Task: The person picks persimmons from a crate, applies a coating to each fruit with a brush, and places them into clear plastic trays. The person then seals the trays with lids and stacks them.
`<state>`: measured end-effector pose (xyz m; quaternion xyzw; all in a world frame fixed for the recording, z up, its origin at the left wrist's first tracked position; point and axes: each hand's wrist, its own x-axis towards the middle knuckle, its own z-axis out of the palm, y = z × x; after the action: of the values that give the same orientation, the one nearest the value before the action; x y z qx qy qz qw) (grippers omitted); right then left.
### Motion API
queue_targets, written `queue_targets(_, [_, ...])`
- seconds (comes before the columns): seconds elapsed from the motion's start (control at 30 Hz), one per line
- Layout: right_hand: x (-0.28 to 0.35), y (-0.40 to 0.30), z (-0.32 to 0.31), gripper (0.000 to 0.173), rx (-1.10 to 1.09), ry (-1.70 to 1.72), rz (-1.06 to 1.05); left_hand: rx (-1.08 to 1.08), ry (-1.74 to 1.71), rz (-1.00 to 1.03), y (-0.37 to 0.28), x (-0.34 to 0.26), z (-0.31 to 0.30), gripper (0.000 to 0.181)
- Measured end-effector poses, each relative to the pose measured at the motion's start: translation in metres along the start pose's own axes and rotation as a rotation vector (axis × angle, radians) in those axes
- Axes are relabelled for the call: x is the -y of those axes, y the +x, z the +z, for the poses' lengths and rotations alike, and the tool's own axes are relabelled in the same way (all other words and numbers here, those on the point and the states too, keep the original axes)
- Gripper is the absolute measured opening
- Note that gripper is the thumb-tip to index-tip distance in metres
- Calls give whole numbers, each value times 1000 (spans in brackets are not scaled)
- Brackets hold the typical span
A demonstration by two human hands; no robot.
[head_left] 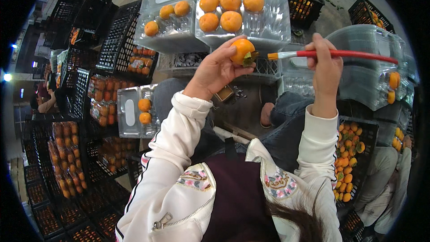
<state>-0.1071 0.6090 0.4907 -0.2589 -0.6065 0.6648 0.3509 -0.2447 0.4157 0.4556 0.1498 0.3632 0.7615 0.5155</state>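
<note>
My left hand [215, 69] grips an orange persimmon [242, 49], its green-brown calyx turned toward the right. In my right hand [323, 60] is a paintbrush [356, 54] with a red handle. Its tan bristles point left and stop a little short of the calyx. Just beyond the held fruit, a clear plastic clamshell tray [260, 23] on a stack carries several persimmons in two rows. A second clear tray [186, 28] to its left holds three persimmons.
By my left knee, an open clamshell [126, 124] holds two persimmons. Black plastic crates [114, 40] with packed fruit crowd the left. On the right stand stacked clear trays [356, 74] and a crate [366, 141] of loose persimmons. Another person's legs [381, 181] are at the far right.
</note>
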Motion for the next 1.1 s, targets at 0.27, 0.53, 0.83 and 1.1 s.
queue_targets(0.27, [4, 8, -5, 28, -120, 161, -77, 26, 1662, 791, 58, -36, 20, 51])
queue_targets(0.53, [4, 8, -6, 28, -129, 177, -104, -34, 2011, 868, 88, -18, -6, 50])
queue_targets(0.83, [-9, 17, -7, 26, -115, 251, -79, -256, 1497, 1002, 9, -26, 6, 31])
queue_targets(1.1, [-14, 0, -6, 11, -76, 305, -41, -1129, 1465, 598, -266, 9, -92, 15])
